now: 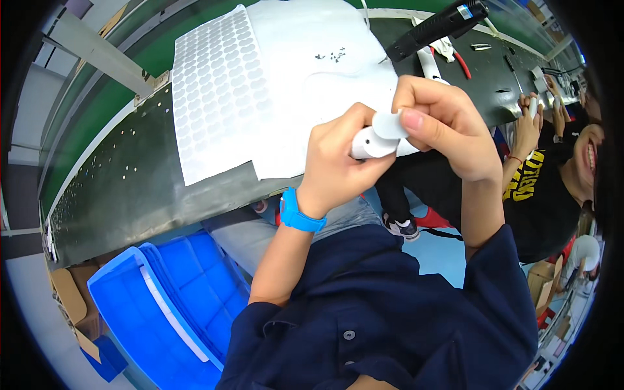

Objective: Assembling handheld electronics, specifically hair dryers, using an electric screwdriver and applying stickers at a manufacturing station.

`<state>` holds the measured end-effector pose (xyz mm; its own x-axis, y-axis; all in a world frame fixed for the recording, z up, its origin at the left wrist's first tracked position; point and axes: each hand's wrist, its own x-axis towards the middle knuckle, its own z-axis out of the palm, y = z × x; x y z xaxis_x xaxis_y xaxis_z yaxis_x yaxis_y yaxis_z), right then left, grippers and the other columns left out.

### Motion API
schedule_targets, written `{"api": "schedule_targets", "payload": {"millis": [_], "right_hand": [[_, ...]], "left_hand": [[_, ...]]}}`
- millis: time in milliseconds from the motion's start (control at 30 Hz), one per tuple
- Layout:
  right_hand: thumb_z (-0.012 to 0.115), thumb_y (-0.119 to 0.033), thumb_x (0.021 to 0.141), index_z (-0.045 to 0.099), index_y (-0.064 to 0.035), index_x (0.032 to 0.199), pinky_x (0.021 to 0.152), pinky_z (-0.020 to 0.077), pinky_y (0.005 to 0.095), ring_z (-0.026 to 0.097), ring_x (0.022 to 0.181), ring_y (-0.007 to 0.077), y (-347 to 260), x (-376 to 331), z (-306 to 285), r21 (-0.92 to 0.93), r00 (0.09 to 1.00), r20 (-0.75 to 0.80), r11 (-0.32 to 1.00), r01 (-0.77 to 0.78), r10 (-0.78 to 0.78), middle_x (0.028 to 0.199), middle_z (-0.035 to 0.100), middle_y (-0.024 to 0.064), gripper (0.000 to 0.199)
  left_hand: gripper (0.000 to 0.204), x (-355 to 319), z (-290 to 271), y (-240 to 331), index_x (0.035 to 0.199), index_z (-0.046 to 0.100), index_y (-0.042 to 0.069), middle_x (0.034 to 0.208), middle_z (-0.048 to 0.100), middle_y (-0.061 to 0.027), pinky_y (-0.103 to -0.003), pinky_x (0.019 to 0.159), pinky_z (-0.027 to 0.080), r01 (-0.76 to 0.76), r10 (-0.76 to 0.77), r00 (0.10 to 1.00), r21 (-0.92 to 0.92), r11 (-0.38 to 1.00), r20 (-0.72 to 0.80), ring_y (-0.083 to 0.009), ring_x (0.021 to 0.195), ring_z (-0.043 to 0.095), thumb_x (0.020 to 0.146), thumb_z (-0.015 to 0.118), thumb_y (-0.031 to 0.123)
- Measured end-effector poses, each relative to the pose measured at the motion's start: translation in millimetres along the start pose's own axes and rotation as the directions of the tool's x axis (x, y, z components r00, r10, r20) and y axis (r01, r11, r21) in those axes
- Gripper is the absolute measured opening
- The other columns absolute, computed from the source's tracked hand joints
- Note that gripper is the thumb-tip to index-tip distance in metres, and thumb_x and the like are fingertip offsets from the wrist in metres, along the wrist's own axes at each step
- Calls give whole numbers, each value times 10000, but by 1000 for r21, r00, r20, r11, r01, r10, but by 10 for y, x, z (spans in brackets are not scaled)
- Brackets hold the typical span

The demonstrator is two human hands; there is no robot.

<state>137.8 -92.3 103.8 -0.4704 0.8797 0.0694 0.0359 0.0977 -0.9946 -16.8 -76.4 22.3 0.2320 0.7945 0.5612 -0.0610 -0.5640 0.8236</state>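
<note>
My left hand (335, 153) is wrapped round a white cylindrical part (366, 148), whose end with a small dark hole faces up. Between the thumb and fingers of my right hand (448, 127) is a thin, rounded pale-grey sticker (388, 125). It overlaps the end of the cylinder; whether it is stuck down, I cannot tell. Beyond my left hand lies a sheet of pale-grey, double-lobed stickers (218, 84) on white sheeting (296, 71). Several small dark screws (337, 56) are scattered on that sheeting.
A black power screwdriver (439, 29) lies at the far right of the dark bench (123, 195), near red-handled pliers (462, 65) and another white part (429, 65). Blue crates (188, 286) stand at lower left. A co-worker in a black shirt (539, 208) sits close on my right.
</note>
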Motion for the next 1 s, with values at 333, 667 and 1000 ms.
{"api": "schedule_targets", "payload": {"millis": [333, 667, 1000], "right_hand": [[583, -228, 864, 484, -40, 714, 490, 216, 201, 317, 553, 15, -38, -16, -89, -113, 994, 72, 991, -75, 84, 605, 394, -64, 260], [607, -216, 848, 489, -31, 702, 500, 243, 203, 338, 576, 29, -58, -38, -55, -134, 995, 64, 988, -70, 79, 650, 416, -38, 263], [596, -222, 850, 492, -33, 703, 504, 248, 202, 348, 575, 33, -23, -7, -38, -93, 995, 71, 994, -64, 70, 650, 419, -34, 261]], "left_hand": [[235, -5, 29, 10, 760, 540, 61, 635, 586, -80, -296, 484, 433, -106, 104, 994, 69, 992, 28, -248, 541, 592, 628, 734, 70], [230, -4, 4, 21, 775, 558, 30, 641, 592, -69, -242, 515, 445, -161, 158, 987, 135, 978, 37, -161, 549, 595, 642, 745, 50], [239, -13, 23, 29, 762, 541, 55, 625, 582, -81, -291, 480, 438, -138, 140, 990, 101, 985, -13, -247, 539, 597, 631, 739, 83]]}}
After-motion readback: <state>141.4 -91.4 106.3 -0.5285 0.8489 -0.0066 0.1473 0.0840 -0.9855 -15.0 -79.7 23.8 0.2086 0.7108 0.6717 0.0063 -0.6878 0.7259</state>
